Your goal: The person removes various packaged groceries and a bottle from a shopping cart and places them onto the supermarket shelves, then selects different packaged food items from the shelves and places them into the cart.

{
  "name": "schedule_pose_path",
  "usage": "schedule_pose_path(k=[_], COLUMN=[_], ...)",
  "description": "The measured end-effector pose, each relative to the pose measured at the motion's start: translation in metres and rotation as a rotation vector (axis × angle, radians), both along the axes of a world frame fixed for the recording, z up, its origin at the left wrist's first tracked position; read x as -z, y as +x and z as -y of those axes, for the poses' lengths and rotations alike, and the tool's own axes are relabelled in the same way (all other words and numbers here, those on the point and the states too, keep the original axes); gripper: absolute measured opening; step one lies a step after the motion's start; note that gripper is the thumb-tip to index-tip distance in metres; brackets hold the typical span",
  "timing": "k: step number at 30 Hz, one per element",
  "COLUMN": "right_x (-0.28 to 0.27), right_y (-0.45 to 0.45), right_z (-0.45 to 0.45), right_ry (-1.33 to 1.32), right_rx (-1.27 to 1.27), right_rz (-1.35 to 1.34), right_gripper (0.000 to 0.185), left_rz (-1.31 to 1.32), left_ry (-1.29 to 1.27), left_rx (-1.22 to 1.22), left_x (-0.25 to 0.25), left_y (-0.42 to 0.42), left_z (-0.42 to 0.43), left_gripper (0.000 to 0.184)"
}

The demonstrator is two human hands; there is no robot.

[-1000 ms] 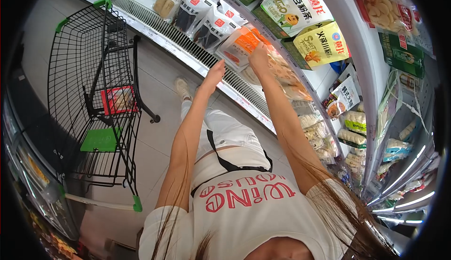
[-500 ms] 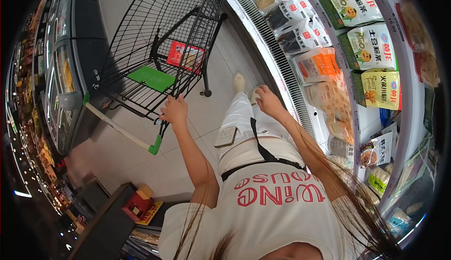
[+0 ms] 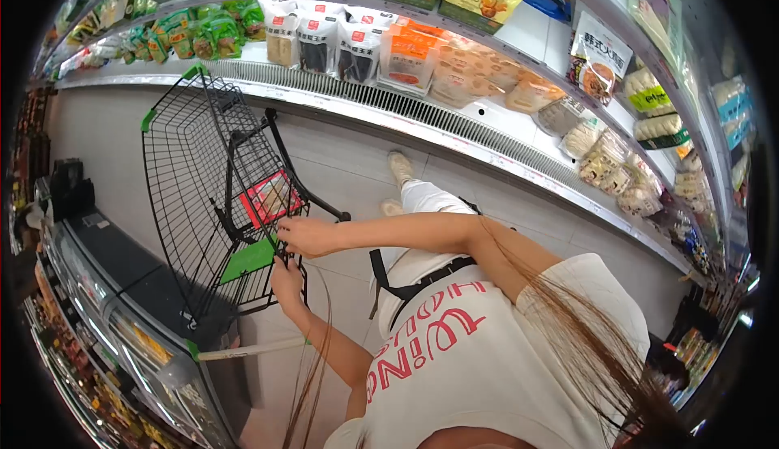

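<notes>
A black wire shopping cart [image 3: 191,181] with green corner pieces stands on the left, turned partly sideways to my body. My left hand [image 3: 287,283] is closed on its near side rim, close to the handle end. Just above it, my right hand [image 3: 308,236] reaches across my body, its bent fingers on the same rim; the fingertips are partly hidden. Inside the cart lies a flat red package [image 3: 272,197] with a pale middle. A green panel [image 3: 250,261] sits beside it. The pale handle bar [image 3: 251,350] passes behind my left forearm.
A lit refrigerated shelf [image 3: 389,108] runs along the far side, holding white packs [image 3: 357,47], an orange pack [image 3: 410,55] and bagged mushrooms [image 3: 613,169]. A chest freezer [image 3: 130,311] stands at the lower left, near the cart. Grey tiled floor [image 3: 341,169] lies between.
My view and body have turned right, so the shelf now spans the top. My right hand has moved from beside my leg to the cart's rim, near my left hand.
</notes>
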State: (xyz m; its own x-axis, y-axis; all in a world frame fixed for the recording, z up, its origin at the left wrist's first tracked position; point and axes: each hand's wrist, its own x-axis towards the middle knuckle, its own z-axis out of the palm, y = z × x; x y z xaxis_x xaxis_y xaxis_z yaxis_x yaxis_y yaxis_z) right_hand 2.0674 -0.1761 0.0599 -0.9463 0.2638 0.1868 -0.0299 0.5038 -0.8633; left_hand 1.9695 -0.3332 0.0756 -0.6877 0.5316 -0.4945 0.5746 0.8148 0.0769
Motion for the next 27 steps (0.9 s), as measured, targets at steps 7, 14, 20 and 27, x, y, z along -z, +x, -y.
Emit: schedule_pose_path(k=[7, 14, 20, 27], right_x=[-0.027, -0.047, -0.053, -0.057], right_y=[0.022, 0.055, 0.089, 0.168], right_z=[0.063, 0.067, 0.067, 0.041], right_ry=[0.032, 0.071, 0.185, 0.183], right_rx=[0.007, 0.039, 0.105, 0.091], right_rz=[0.115, 0.142, 0.160, 0.188], right_gripper=[0.031, 0.033, 0.024, 0.019], left_rz=[0.077, -0.039, -0.143, -0.187], left_ry=[0.087, 0.421, 0.565, 0.524], left_rx=[-0.064, 0.189, 0.176, 0.061], left_x=[-0.078, -0.081, -0.068, -0.063], left_y=[0.024, 0.065, 0.113, 0.180], left_z=[0.016, 0.021, 0.003, -0.031], left_gripper=[0.029, 0.019, 0.027, 0.030])
